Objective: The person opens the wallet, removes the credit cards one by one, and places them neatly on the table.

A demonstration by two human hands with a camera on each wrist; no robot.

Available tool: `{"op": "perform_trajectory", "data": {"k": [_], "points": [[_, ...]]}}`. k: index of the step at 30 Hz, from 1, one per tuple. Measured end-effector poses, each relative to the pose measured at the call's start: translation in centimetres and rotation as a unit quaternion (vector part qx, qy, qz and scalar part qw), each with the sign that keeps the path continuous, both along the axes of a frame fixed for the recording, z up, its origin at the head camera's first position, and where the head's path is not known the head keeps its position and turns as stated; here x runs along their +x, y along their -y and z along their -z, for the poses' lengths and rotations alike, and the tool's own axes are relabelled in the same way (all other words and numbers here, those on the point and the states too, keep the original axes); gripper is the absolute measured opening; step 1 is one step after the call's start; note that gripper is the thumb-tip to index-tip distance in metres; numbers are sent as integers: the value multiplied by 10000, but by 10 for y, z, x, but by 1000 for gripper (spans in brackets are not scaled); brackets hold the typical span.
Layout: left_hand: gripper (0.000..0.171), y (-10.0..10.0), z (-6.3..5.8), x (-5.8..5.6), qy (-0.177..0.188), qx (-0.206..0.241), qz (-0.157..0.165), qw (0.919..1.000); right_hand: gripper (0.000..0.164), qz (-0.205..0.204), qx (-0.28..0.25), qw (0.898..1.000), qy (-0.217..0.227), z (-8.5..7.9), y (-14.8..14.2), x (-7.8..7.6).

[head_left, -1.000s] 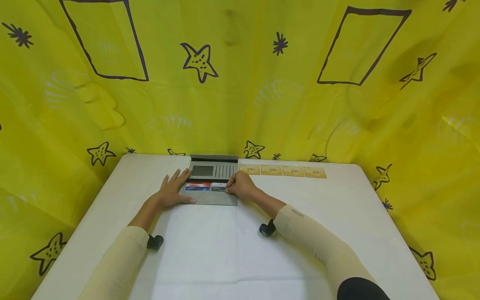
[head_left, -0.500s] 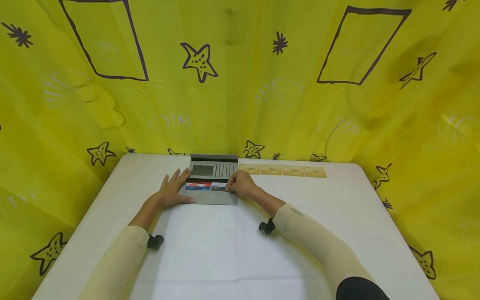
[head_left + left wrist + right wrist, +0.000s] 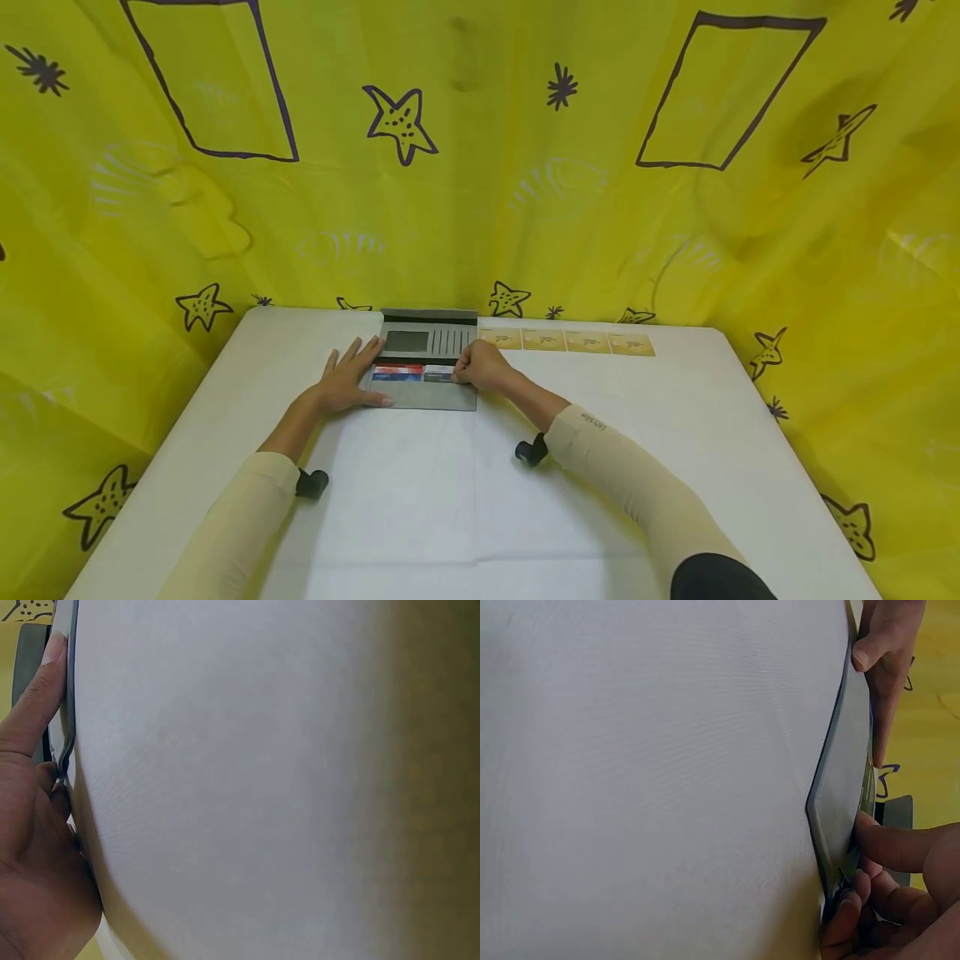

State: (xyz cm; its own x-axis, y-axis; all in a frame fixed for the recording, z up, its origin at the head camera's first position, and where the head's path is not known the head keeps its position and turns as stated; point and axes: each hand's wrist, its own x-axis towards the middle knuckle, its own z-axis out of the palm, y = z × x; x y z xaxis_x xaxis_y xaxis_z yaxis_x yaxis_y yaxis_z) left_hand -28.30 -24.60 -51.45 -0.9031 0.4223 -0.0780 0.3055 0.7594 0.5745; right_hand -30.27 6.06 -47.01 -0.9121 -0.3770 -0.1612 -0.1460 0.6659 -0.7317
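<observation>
A grey wallet (image 3: pixel 423 397) lies unfolded at the table's far side, with card slots and a dark window in its upper half. In its lower half sit a red-and-blue card (image 3: pixel 397 372) and, beside it, a dark grey-and-white card (image 3: pixel 437 374). My left hand (image 3: pixel 345 382) rests spread on the wallet's left edge, its thumb on the lower flap, as the left wrist view also shows. At the wallet's right side my right hand (image 3: pixel 483 367) pinches the right end of the grey-and-white card. Its fingers cover that end; the right wrist view shows its thumb (image 3: pixel 904 846) over the wallet's edge.
Several gold cards (image 3: pixel 543 339) lie in a row right of the wallet, along the back of the white table (image 3: pixel 420 500). Behind the table's far edge hangs a yellow curtain (image 3: pixel 480 192) with star drawings.
</observation>
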Motion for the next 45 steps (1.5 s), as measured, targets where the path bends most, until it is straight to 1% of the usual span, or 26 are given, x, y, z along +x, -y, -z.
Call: {"op": "perform_trajectory", "data": {"k": [2,6,7,9,13,17,22,27,33,41,43,45], "points": [[122,0,2,-1,0,-126,-17,9999,13,8,63,10000,34,-1,0,-1],[119,-2,-5,1,23,-97,-24,9999,13,37,106,9999,82,-4,0,-2],[119,-1,-5,0,40,-64,-23,10000,13,34,97,9999,92,-4,-1,-3],[119,-1,-4,0,60,-39,-22,10000,12,7,81,9999,84,-4,-2,-4],[122,2,4,-3,58,-71,-5,10000,12,-61,-22,10000,70,-1,-4,-5],[123,1,3,-2,39,-73,-8,10000,12,-99,-127,9998,94,1,-5,-8],[121,0,0,-1,89,-109,-52,9999,13,-43,-158,9998,131,3,-6,-12],[120,1,1,-2,109,-142,-71,9998,11,38,-250,9996,151,2,-8,-15],[120,0,0,-2,130,-80,-67,9999,10,141,-378,9992,-12,2,-9,-20],[120,-2,-6,3,71,-51,-40,10000,8,195,-689,9966,-401,6,-11,-24],[120,-2,-7,4,64,-12,-23,10000,10,190,-792,9959,-406,5,-12,-24],[120,-2,-7,4,68,17,-16,10000,16,172,-858,9956,-350,6,-13,-25]]}}
